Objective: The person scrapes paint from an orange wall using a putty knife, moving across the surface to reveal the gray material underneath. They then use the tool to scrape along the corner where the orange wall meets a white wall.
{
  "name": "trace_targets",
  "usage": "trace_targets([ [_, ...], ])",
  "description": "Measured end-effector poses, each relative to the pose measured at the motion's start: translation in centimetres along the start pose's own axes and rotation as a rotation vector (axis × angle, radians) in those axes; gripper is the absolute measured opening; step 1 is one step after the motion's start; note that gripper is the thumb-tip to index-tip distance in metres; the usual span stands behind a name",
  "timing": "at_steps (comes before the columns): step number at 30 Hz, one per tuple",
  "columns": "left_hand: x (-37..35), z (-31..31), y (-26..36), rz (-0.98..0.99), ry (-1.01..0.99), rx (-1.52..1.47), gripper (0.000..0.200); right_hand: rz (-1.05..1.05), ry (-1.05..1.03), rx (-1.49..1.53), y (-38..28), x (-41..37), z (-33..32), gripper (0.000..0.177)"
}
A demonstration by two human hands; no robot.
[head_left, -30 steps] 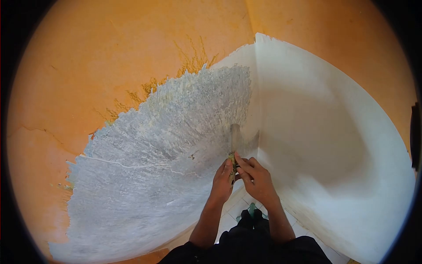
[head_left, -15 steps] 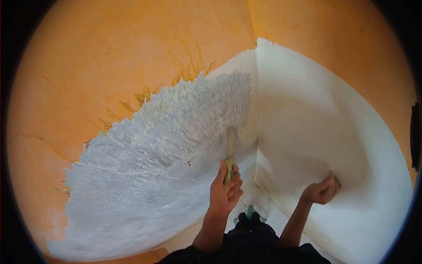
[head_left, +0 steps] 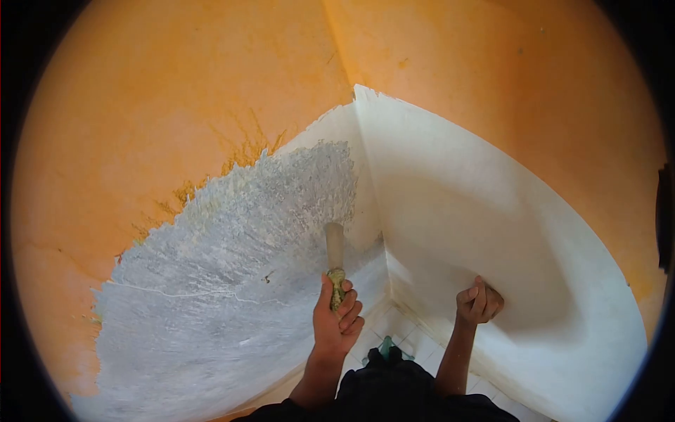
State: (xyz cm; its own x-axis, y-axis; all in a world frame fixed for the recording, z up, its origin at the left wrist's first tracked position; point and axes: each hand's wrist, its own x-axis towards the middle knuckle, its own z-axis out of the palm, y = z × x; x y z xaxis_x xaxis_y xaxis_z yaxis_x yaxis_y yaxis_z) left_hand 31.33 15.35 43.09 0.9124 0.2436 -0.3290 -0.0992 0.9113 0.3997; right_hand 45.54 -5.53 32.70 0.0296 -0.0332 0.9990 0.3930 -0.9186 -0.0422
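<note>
My left hand [head_left: 339, 320] is wrapped round the mottled yellow-green handle of a putty knife [head_left: 335, 246]. Its broad flat blade points up and overlaps the rough grey patch of the left wall [head_left: 211, 246], a short way left of the corner. My right hand [head_left: 480, 301] is curled into a loose fist in front of the smooth white lower part of the right wall [head_left: 450, 204], with no tool showing in it. A soft shadow lies on the wall around that fist.
Orange paint [head_left: 162, 91] covers both walls higher up, with a ragged edge and cracks on the left side. A thin white line crosses the grey patch. Below are pale floor tiles [head_left: 420, 344], green footwear [head_left: 387, 342] and my dark clothing [head_left: 387, 387].
The view has turned to the right, so the corner sits further left and lower. My right hand has come slightly nearer the left one. The putty knife stays in my left hand.
</note>
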Motion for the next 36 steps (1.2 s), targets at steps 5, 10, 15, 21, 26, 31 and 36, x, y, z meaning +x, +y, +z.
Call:
trace_targets([
  [5,-0.4,0.3,-1.0,0.044,0.043,-0.027,0.044,-0.019,-0.027,0.016,0.1,-0.2,-0.4,0.022],
  [10,1.1,2.1,-0.3,0.063,0.151,0.124,0.042,-0.013,-0.017,0.012,0.0,-0.3,-0.3,0.025],
  [15,-0.9,0.3,0.8,0.070,0.131,0.144,0.042,0.057,-0.029,0.013,-0.6,0.0,-0.2,0.028],
  [21,-0.7,0.0,0.7,0.063,0.138,0.133,0.041,0.139,0.026,-0.009,-4.0,0.4,2.4,0.026],
  [26,0.9,-0.2,0.7,0.020,0.167,0.124,0.042,0.056,-0.010,-0.049,-3.9,-0.5,2.7,0.026],
  [31,0.7,-1.3,1.2,-0.018,0.188,0.183,0.041,0.028,-0.014,-0.054,-3.8,-0.1,2.8,0.026],
  [36,0.3,-0.8,0.5,0.091,0.321,0.328,0.040,0.019,-0.009,-0.034,-3.5,-0.4,3.3,0.024],
])
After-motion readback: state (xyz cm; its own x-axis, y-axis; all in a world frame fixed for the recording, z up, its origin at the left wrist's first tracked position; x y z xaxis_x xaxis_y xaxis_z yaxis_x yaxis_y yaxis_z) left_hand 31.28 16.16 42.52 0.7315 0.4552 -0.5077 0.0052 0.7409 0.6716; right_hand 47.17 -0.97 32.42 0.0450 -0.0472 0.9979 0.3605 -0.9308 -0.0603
